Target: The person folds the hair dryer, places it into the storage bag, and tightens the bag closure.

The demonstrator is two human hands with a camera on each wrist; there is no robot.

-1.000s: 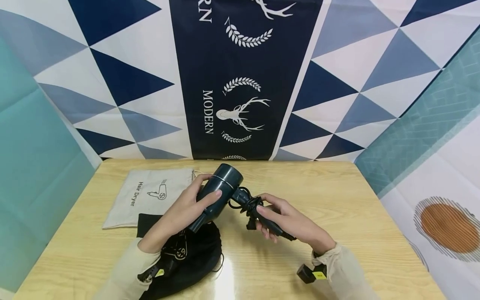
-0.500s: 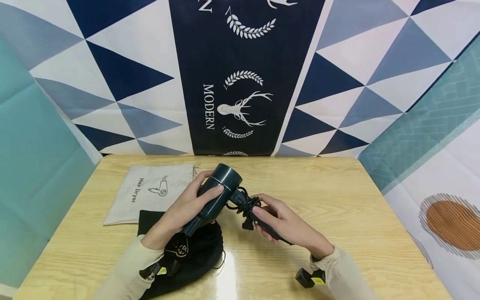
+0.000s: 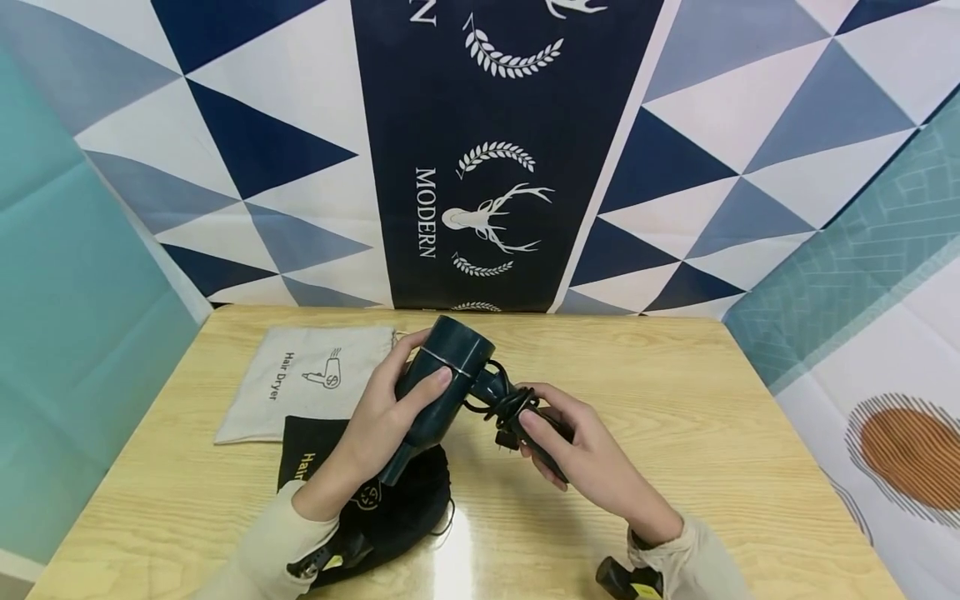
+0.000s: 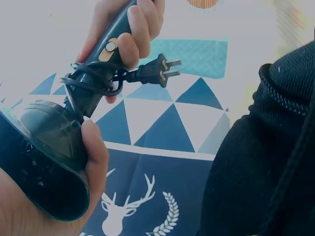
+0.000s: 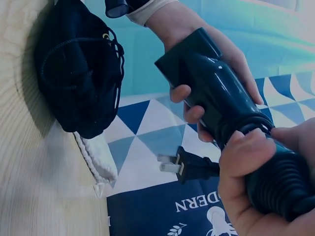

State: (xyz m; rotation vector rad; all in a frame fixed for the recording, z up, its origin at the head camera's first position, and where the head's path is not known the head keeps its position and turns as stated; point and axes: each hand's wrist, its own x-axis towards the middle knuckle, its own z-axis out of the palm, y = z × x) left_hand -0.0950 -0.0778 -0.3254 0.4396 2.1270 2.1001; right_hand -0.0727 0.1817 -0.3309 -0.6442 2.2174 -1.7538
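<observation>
A dark green hair dryer (image 3: pixel 452 354) is held tilted above the table by both hands. My left hand (image 3: pixel 388 410) grips its barrel, thumb along the near side, with the flat nozzle pointing down toward me. Around the handle (image 3: pixel 551 450) curl the fingers of my right hand (image 3: pixel 592 454). The black cord (image 3: pixel 512 402) is wound round the handle near the barrel. Its two-pin plug (image 4: pixel 156 71) hangs free beside the handle in the left wrist view. Below my left hand lies a black drawstring bag (image 3: pixel 420 500), bulging and partly hidden by the forearm.
A flat light-grey cloth bag (image 3: pixel 258 404) printed "Hair Dryer" lies at the table's back left, partly under the black bag. The wooden table (image 3: pixel 675 400) ends at a patterned cloth backdrop (image 3: pixel 307 150), with hanging cloths at both sides.
The hair dryer stays in both hands and has tilted slightly, its nozzle swinging a little downward. The head view has shifted slightly. Both bags stay on the table.
</observation>
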